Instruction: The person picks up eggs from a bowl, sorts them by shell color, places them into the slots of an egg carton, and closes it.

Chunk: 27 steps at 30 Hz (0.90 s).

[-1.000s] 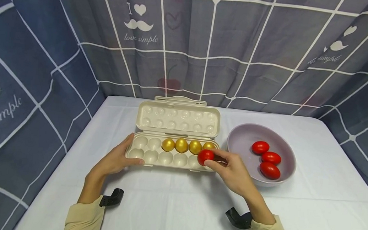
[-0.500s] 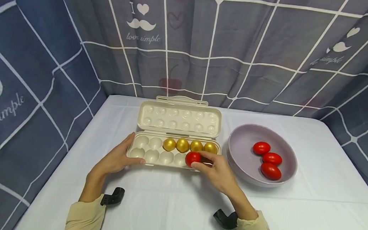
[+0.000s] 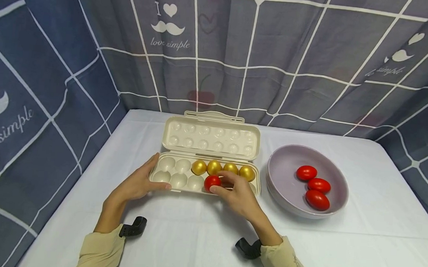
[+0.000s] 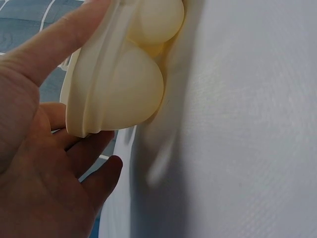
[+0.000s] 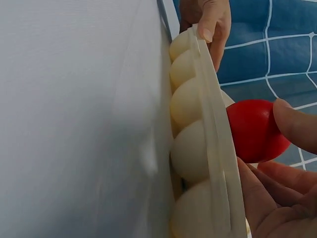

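A cream egg carton (image 3: pixel 178 181) lies open on the table, its dimpled lid (image 3: pixel 211 145) folded to the back. Several gold eggs (image 3: pixel 198 167) fill cups of the back row from its right end, while two cups at that row's left are bare. My left hand (image 3: pixel 134 182) grips the carton's left end, thumb over the front rim (image 4: pixel 94 64) and fingers behind. Between thumb and fingers my right hand (image 3: pixel 240 195) pinches a red egg (image 3: pixel 212 184) at a middle cup of the front row. In the right wrist view the red egg (image 5: pixel 257 130) sits partly below the rim.
Right of the carton stands a mauve bowl (image 3: pixel 281 183) with three red eggs (image 3: pixel 317 200) in it. A white cloth (image 3: pixel 191 239) covers the table. Grey-blue checked curtains (image 3: pixel 220 47) hang behind and at both sides.
My right hand has carried the red egg leftward along the front row, from the carton's right end to a middle cup. The left hand keeps its grip; the view has shifted slightly.
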Each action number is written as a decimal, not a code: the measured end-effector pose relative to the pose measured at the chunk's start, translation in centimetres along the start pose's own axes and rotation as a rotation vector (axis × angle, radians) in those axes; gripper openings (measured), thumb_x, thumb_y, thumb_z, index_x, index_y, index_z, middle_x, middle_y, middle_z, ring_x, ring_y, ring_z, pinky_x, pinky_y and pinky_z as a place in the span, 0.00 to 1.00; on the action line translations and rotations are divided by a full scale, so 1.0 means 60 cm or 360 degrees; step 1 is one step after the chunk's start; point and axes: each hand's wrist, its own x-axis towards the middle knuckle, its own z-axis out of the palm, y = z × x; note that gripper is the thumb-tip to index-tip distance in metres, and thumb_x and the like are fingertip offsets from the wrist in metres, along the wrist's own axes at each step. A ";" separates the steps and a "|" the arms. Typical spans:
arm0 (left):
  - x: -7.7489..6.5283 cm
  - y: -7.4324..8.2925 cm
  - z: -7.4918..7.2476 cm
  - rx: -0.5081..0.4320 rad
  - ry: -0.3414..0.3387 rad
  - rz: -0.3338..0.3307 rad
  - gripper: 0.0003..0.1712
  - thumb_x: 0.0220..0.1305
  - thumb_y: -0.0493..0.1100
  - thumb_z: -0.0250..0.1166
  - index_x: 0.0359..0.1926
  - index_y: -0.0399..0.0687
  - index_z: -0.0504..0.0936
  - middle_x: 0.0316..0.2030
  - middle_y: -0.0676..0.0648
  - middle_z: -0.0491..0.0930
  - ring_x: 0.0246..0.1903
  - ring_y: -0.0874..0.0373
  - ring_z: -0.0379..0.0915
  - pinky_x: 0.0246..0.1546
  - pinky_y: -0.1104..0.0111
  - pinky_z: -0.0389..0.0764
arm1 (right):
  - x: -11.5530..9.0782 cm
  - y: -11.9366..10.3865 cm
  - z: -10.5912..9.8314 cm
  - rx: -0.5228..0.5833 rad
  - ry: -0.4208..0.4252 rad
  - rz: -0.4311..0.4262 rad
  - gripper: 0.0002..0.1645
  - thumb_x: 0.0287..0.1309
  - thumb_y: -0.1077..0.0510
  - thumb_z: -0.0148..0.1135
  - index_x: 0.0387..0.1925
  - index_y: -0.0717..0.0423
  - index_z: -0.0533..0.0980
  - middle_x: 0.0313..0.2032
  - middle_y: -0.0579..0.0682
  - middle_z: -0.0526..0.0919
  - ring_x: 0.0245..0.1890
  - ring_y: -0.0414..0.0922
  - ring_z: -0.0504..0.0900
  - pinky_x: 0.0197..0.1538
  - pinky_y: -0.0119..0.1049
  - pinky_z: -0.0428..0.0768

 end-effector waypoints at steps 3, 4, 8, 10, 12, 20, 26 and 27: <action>0.000 0.000 0.000 0.0001 -0.0002 -0.0010 0.67 0.53 0.49 0.77 0.75 0.29 0.38 0.75 0.31 0.37 0.74 0.39 0.32 0.71 0.44 0.40 | 0.007 0.000 0.010 0.0025 -0.0017 -0.0029 0.20 0.56 0.62 0.71 0.50 0.64 0.79 0.42 0.54 0.85 0.42 0.49 0.85 0.48 0.41 0.82; 0.001 0.000 0.000 -0.0001 -0.0003 -0.0011 0.67 0.53 0.49 0.77 0.75 0.29 0.38 0.76 0.31 0.37 0.74 0.39 0.32 0.71 0.44 0.40 | 0.009 0.000 0.013 0.0027 -0.0017 -0.0036 0.19 0.56 0.63 0.71 0.49 0.64 0.79 0.42 0.54 0.85 0.42 0.49 0.84 0.48 0.41 0.82; 0.002 0.000 0.001 -0.0014 -0.0010 -0.0009 0.67 0.53 0.49 0.77 0.76 0.30 0.38 0.76 0.32 0.37 0.74 0.39 0.32 0.71 0.44 0.40 | 0.013 -0.003 0.022 -0.0004 0.0023 -0.0037 0.18 0.55 0.63 0.71 0.48 0.64 0.82 0.42 0.52 0.86 0.42 0.47 0.85 0.47 0.39 0.82; 0.002 -0.001 0.001 -0.0016 -0.0006 -0.0005 0.67 0.53 0.49 0.77 0.76 0.30 0.38 0.76 0.32 0.37 0.74 0.39 0.32 0.71 0.44 0.41 | 0.014 -0.005 0.026 0.0003 0.0040 -0.0042 0.19 0.55 0.63 0.72 0.48 0.65 0.82 0.43 0.54 0.86 0.43 0.47 0.85 0.46 0.38 0.82; 0.003 -0.001 0.000 -0.0017 -0.0002 0.0002 0.67 0.53 0.49 0.77 0.76 0.30 0.39 0.76 0.32 0.38 0.74 0.39 0.33 0.71 0.44 0.41 | 0.015 -0.007 0.030 0.0025 0.0053 -0.0042 0.19 0.54 0.63 0.72 0.48 0.67 0.82 0.44 0.56 0.86 0.43 0.49 0.85 0.45 0.37 0.83; 0.000 -0.004 -0.002 -0.0018 0.0005 0.0008 0.66 0.53 0.48 0.77 0.76 0.30 0.39 0.76 0.32 0.38 0.74 0.39 0.34 0.71 0.44 0.41 | 0.029 -0.011 0.053 -0.0052 0.0060 -0.0093 0.20 0.54 0.62 0.73 0.48 0.66 0.82 0.46 0.57 0.85 0.44 0.50 0.85 0.47 0.39 0.82; -0.001 0.001 -0.001 -0.0014 0.0002 0.0003 0.66 0.54 0.48 0.77 0.75 0.29 0.39 0.75 0.31 0.37 0.74 0.38 0.32 0.70 0.43 0.40 | 0.032 -0.015 0.067 -0.0235 0.0117 -0.0079 0.19 0.52 0.59 0.75 0.46 0.59 0.83 0.43 0.52 0.86 0.43 0.46 0.84 0.46 0.39 0.81; -0.001 0.001 -0.001 -0.0013 0.0000 -0.0002 0.66 0.54 0.49 0.76 0.75 0.29 0.39 0.75 0.31 0.37 0.74 0.38 0.32 0.70 0.43 0.40 | 0.032 -0.015 0.069 -0.0270 0.0129 -0.0094 0.19 0.52 0.59 0.75 0.46 0.59 0.83 0.42 0.52 0.86 0.42 0.46 0.84 0.45 0.39 0.81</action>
